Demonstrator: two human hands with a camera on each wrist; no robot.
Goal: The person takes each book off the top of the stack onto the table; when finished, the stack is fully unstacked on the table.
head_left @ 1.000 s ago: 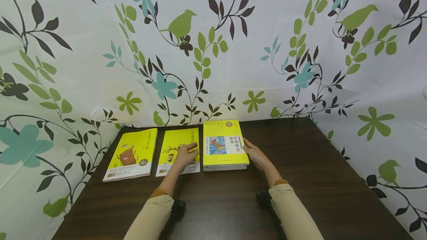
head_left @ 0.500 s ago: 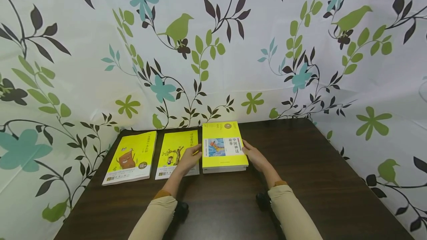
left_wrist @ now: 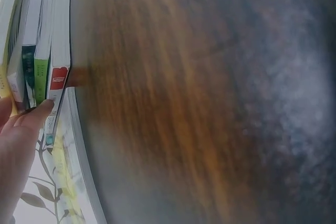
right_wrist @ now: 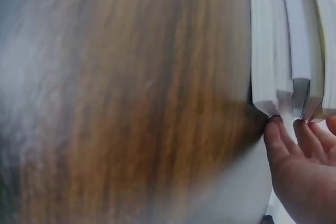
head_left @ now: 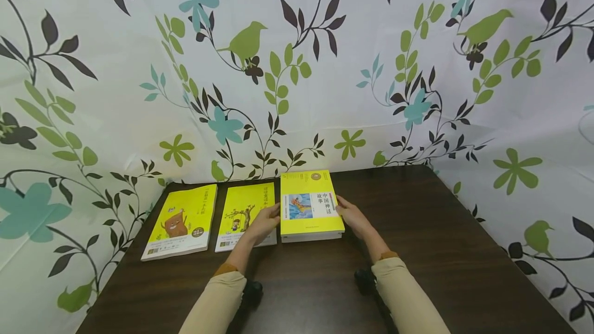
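Note:
A stack of books (head_left: 312, 237) lies at the far middle of the dark table, topped by a yellow-covered book (head_left: 308, 182) with a blue picture. My left hand (head_left: 263, 223) touches its left side; in the left wrist view, fingertips (left_wrist: 47, 106) press the lower ends of several spines, including a green one (left_wrist: 40, 80). On the opposite side, my right hand (head_left: 353, 216) has its fingers against the page edges. Fingertips (right_wrist: 274, 120) meet the white page blocks (right_wrist: 264, 40) in the right wrist view. The stack's edges are slightly uneven there.
Two thinner yellow books lie flat to the left: one with a tree and swing (head_left: 238, 197), one with a brown cartoon figure (head_left: 185, 202). The patterned cloth (head_left: 320, 92) rises directly behind the table (head_left: 441, 251).
My left hand has moved from above the tree-and-swing book rightward to the stack's left side. My right hand stays at the stack's right side. The whole head view has shifted slightly.

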